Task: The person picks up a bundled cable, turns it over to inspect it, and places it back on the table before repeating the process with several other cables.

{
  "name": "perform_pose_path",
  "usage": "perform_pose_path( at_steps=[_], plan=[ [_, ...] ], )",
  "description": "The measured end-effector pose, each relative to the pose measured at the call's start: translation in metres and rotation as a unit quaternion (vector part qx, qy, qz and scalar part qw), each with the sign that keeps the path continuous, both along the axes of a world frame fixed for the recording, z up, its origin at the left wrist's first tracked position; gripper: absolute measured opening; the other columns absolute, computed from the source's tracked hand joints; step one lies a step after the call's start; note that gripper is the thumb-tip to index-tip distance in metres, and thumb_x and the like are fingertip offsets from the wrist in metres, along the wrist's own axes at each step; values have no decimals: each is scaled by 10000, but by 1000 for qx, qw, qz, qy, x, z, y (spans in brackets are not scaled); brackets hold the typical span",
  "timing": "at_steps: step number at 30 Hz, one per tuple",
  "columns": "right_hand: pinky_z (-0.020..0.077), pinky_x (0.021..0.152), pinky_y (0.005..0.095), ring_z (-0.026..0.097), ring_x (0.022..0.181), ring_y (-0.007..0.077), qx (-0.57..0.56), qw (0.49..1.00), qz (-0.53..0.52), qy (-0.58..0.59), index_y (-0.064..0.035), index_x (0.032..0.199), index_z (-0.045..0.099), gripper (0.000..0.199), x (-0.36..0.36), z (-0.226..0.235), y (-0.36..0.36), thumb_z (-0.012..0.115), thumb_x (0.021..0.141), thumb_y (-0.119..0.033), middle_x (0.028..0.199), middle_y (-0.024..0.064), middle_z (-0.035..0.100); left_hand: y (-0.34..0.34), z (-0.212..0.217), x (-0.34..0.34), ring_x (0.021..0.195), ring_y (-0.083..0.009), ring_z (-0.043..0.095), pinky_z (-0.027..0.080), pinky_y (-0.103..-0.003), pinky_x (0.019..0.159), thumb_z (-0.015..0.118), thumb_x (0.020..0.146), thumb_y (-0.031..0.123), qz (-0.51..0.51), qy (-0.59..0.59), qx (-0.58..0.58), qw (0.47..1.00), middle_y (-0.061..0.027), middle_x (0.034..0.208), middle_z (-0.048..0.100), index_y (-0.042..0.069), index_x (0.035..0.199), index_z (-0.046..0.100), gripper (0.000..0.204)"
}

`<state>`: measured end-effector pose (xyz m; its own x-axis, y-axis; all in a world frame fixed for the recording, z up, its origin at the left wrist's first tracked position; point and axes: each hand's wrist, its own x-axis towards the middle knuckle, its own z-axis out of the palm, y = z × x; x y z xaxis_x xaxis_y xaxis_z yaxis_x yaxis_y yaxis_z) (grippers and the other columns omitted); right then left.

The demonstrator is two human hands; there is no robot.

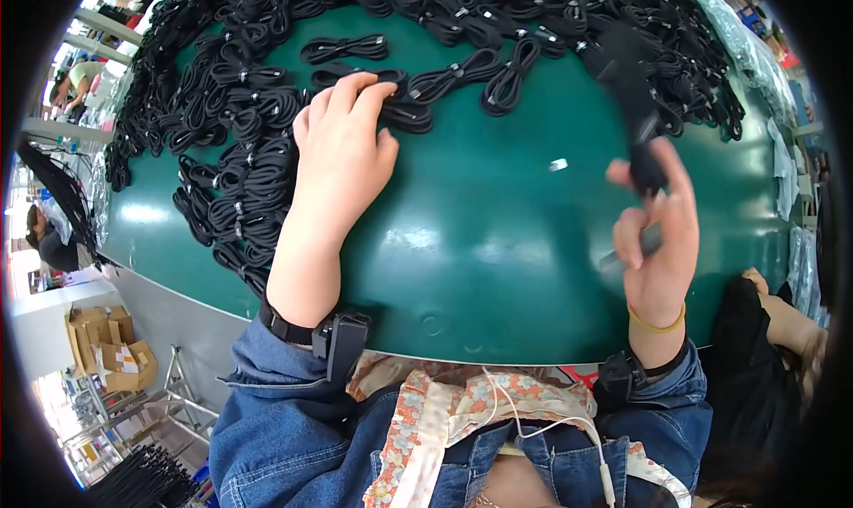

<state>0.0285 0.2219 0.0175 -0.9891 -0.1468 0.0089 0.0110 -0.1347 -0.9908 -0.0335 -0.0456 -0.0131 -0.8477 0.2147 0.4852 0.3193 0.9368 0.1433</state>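
Observation:
My left hand (pixel 342 135) lies over a few black coiled cable bundles (pixel 409 117) at the left middle of the green table. Its fingers are slightly spread and bent across them, with the thumb apart. On the right, my right hand (pixel 662 232) is raised, its fingers closed on a black cable bundle (pixel 633 86) that stands away from me, smeared by motion. A greyish object (pixel 651 240) shows by the right palm, too blurred to name. Loose bundles (pixel 511 77) lie beyond my hands, each tied at its middle.
Heaps of black cable bundles (pixel 240 99) ring the far and left sides of the green table (pixel 480 250). A small white piece (pixel 558 165) lies on the bare surface. Clear plastic bags (pixel 755 55) hang along the right edge. Another person's arm (pixel 791 321) is close at my right.

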Motion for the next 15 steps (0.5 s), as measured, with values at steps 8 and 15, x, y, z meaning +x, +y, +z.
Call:
perform_pose_path(
  at_steps=[8,15],
  plan=[
    [314,401,145,340,409,19,-104,989,-93,49,-10,1166,373,349,3,-9,-7,407,820,-45,945,152,545,7,-2,4,914,-219,454,327,-368,811,566,600,55,-26,-91,-58,994,-34,938,481,79,846,534,249],
    [302,414,146,371,443,36,71,996,-25,47,6,1175,367,452,10,-8,-9,478,738,-20,996,153,510,25,15,18,840,-173,506,418,-318,738,574,598,-57,-210,-143,374,892,-87,944,481,39,854,456,298]
  ],
)
